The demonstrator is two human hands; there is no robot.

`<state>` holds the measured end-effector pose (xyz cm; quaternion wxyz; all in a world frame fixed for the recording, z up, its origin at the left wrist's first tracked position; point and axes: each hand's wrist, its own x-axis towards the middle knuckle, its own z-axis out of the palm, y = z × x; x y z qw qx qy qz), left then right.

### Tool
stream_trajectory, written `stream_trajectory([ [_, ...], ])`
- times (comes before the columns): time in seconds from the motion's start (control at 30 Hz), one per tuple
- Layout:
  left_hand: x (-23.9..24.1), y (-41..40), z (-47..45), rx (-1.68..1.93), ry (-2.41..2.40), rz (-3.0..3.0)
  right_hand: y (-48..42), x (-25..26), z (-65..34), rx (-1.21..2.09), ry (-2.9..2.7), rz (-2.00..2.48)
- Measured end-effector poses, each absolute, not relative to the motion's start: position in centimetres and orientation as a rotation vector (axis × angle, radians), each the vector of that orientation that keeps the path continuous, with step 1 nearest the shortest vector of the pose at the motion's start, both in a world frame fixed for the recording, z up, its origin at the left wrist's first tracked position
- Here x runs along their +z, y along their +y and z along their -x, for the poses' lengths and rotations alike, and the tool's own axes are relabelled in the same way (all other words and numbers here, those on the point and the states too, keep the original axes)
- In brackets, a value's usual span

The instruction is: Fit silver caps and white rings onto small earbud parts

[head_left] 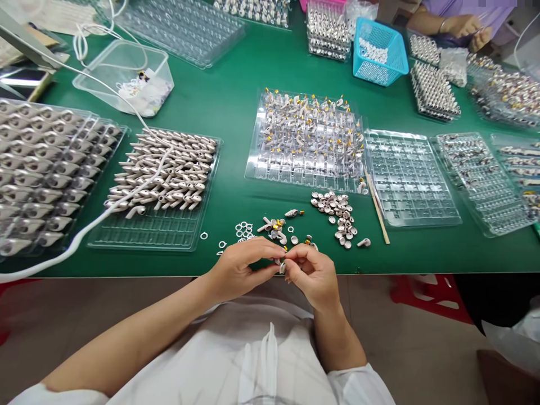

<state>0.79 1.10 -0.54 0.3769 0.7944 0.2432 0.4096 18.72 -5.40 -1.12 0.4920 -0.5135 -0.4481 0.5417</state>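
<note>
My left hand (pixel 242 265) and my right hand (pixel 310 271) meet at the near edge of the green table (pixel 236 107), fingers pinched together on a small white earbud part (pixel 282 266). Just beyond my fingers lie loose earbud pieces (pixel 276 225), small white rings (pixel 243 229) and a heap of round silver caps (pixel 337 212). A clear tray of earbud shells with yellow bits (pixel 310 138) stands further back. To the left, a tray holds rows of white earbud stems (pixel 169 171).
A wooden stick (pixel 377 208) lies beside an empty clear tray (pixel 409 177). More filled trays sit at far left (pixel 46 169) and right (pixel 485 180). A blue basket (pixel 377 50) and a clear tub (pixel 126 76) stand at the back. Another person's hands (pixel 466 28) work at top right.
</note>
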Motion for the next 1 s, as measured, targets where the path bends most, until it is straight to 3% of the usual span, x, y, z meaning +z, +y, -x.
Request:
stream_trajectory([
  [0.63, -0.75, 0.9, -0.47, 1.107, 0.707, -2.152, -5.24, -1.41, -18.44, 1.271, -1.107, 1.192],
  [1.0, -0.81, 0.65, -0.36, 1.137, 0.652, -2.132, -5.49, -1.48, -18.4, 1.441, -0.944, 1.141],
])
